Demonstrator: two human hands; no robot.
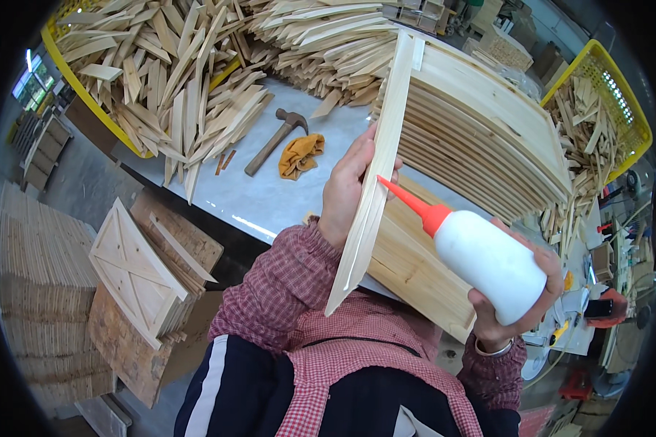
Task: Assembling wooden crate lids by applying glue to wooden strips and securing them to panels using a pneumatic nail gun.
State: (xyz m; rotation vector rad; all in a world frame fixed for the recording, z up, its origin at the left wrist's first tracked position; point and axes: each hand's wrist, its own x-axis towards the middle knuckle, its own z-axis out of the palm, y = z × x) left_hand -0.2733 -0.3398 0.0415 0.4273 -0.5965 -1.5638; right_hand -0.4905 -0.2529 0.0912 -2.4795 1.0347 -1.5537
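Note:
My left hand (348,191) is closed around a long pale wooden strip (365,231) with an angled lower end, which slants up in front of me; it may be more than one strip laid together. In my right hand (519,288) lies a white squeeze bottle (488,264), tipped on its side. Its red pointed nozzle (419,207) meets the strip's face or is very near it, just beside my left fingers. Beyond the strip stands a stack of framed wooden panels (481,138). A broad wooden panel (415,266) lies below the bottle.
A claw hammer (275,143) and a crumpled orange-brown cloth (301,156) lie on the grey tabletop (219,204). Heaped wood strips (146,73) fill a yellow basket at left; another yellow basket (634,120) stands at right. Panels with crossed braces (137,273) are stacked at lower left.

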